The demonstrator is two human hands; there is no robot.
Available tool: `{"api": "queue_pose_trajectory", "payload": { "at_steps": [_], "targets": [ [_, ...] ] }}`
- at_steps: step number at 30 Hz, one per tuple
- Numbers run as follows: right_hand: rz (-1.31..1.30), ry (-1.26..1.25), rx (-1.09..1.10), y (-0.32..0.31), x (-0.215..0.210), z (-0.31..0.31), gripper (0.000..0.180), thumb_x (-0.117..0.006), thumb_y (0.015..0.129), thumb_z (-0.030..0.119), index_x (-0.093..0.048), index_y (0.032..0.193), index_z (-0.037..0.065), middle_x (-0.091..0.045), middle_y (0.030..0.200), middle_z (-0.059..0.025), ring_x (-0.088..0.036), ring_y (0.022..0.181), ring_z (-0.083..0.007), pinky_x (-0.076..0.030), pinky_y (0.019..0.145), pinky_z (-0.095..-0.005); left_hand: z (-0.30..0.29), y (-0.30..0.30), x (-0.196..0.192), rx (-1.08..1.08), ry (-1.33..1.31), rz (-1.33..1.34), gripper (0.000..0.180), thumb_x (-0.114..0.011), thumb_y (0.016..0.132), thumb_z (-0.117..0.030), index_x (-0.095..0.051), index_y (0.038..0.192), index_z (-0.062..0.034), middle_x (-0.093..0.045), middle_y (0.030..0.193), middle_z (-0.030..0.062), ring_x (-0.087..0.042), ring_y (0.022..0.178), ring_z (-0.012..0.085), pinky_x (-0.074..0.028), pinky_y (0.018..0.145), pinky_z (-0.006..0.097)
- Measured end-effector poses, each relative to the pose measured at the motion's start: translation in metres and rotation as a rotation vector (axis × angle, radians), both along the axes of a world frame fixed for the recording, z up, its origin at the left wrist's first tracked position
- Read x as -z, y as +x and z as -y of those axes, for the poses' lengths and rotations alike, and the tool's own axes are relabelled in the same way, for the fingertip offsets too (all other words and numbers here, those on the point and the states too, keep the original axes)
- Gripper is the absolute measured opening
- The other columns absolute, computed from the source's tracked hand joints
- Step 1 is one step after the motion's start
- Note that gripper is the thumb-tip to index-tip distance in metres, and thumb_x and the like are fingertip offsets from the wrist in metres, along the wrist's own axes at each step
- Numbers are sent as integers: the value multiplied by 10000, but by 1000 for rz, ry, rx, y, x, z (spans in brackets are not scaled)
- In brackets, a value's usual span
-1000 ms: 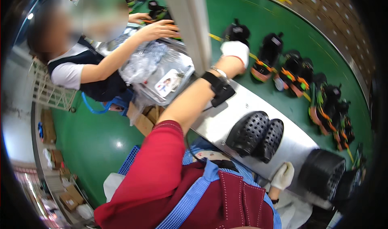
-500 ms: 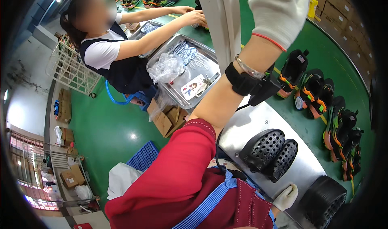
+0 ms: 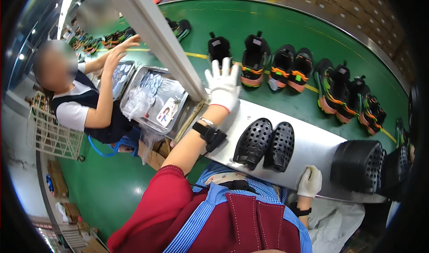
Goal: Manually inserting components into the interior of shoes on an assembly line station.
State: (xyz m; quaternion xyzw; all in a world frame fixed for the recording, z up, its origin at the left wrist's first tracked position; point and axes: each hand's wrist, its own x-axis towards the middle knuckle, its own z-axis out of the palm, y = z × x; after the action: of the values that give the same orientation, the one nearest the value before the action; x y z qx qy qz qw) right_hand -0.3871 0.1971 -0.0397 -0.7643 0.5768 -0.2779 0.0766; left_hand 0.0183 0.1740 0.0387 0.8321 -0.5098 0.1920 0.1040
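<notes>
My left hand (image 3: pixel 223 86), in a white glove with an orange-red cuff edge, reaches past the far left end of the metal bench. Its fingers are spread, and nothing is in it. Just beyond its fingertips a black sneaker (image 3: pixel 219 47) stands on the green conveyor belt. My right hand (image 3: pixel 310 181), also white-gloved, rests at the near bench edge with its fingers curled in and no object visible in it. Between my hands, a pair of black perforated shoe moulds (image 3: pixel 254 142) lies on the bench (image 3: pixel 308 151). A larger black block with a perforated side (image 3: pixel 357 166) sits to the right.
More black sneakers with orange and green trim (image 3: pixel 290 67) line the belt (image 3: pixel 268 25). A white post (image 3: pixel 156 38) rises beside my left hand. Left of it, a metal tray (image 3: pixel 167 125) holds plastic bags and laces. A co-worker (image 3: pixel 89 101) sits beyond, arms raised toward the belt.
The view has swung toward the belt. My left hand has come down from high up, near the post, to beside a sneaker. My right hand stays at the bench edge.
</notes>
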Motion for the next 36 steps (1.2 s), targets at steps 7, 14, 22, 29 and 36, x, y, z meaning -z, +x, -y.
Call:
{"api": "queue_pose_trajectory", "payload": {
  "at_steps": [7, 14, 22, 29, 36],
  "targets": [
    [3, -52, -35, -2, -5, 2, 50, -605, 830, 108, -656, 834, 111, -620, 773, -100, -596, 741, -306, -470, 664, -420, -3, 27, 37, -55, 107, 180, 648, -619, 768, -54, -459, 1382, -185, -218, 1532, 95, -465, 1173, 321, -510, 870, 378],
    [21, -66, -66, -6, -12, -2, 45, -612, 812, 108, -655, 824, 113, -604, 740, -111, -591, 718, -315, -466, 646, -426, 8, 48, 27, -72, 124, 237, 497, -594, 804, -83, -573, 1265, -270, -354, 1453, 80, -558, 978, 305, -479, 828, 384],
    [15, -17, -106, -9, -19, -2, 48, -604, 814, 98, -652, 822, 96, -610, 759, -116, -596, 735, -312, -470, 665, -413, 44, 44, -22, -169, 12, -243, 454, -610, 832, -345, -527, 1144, -26, -612, 1047, 209, -605, 1009, 388, -485, 885, 461],
    [-14, 19, -131, -9, -13, 1, 50, -611, 811, 110, -655, 835, 105, -603, 740, -108, -593, 730, -307, -474, 658, -413, 89, 80, -35, -251, 409, -692, 981, -616, 670, -749, -613, 1124, 121, -621, 1138, 290, -613, 1082, 371, -483, 904, 386],
    [4, 6, -101, -4, -20, 7, 53, -624, 791, 106, -653, 834, 115, -597, 701, -105, -585, 687, -314, -470, 626, -435, 128, 135, 5, -199, 564, -706, 608, -653, 727, -459, -658, 1102, 21, -681, 1048, 183, -670, 937, 306, -513, 813, 369]
  ]
}}
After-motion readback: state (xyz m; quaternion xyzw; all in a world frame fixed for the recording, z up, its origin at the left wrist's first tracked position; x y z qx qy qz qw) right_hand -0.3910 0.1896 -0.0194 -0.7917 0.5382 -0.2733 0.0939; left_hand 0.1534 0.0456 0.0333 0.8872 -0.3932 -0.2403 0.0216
